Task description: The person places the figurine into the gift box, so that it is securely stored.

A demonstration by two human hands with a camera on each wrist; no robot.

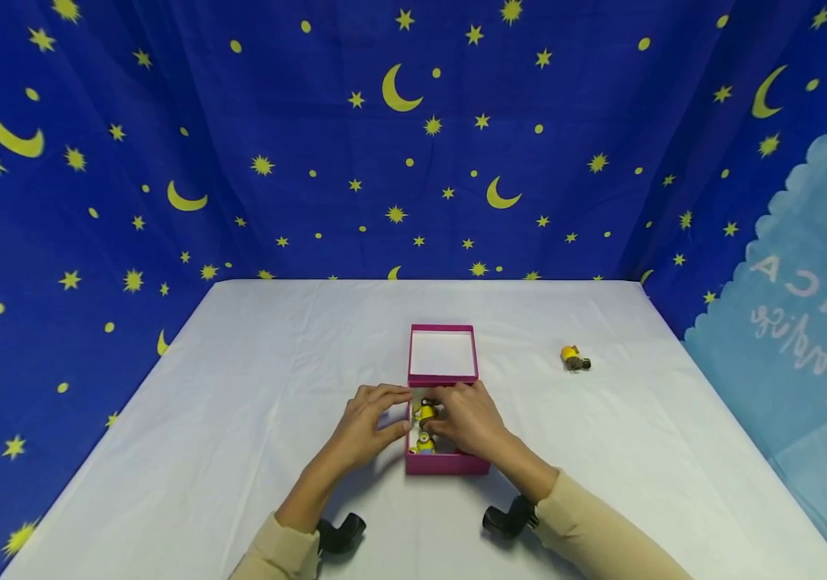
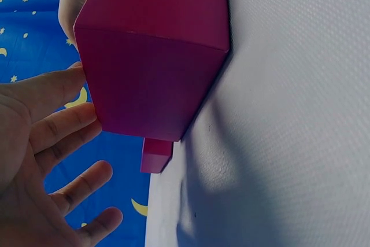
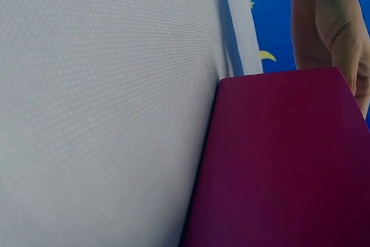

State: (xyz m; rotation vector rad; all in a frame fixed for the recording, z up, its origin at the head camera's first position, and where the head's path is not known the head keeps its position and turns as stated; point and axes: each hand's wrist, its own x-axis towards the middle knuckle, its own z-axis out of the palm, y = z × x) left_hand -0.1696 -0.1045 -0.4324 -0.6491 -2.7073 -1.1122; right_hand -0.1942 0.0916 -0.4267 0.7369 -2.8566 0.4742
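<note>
A magenta box (image 1: 446, 465) holds small yellow figures; one figure (image 1: 424, 442) lies near its front left corner, another (image 1: 427, 412) farther back. The left hand (image 1: 364, 427) touches the box's left rim with its fingertips, fingers spread and relaxed; the left wrist view shows this hand (image 2: 40, 143) beside the box wall (image 2: 139, 85). Over the box's right side, the right hand (image 1: 473, 419) reaches in with bent fingers near the back figure; whether it grips anything is hidden. In the right wrist view the box wall (image 3: 283, 154) covers the fingertips.
A magenta-rimmed lid (image 1: 444, 379) with a white inside lies directly behind the box. Farther right on the white table (image 1: 297, 346) lies a yellow and brown figure (image 1: 571, 358). Black devices (image 1: 342, 533) are at both wrists. Blue curtains with moons and stars surround the table.
</note>
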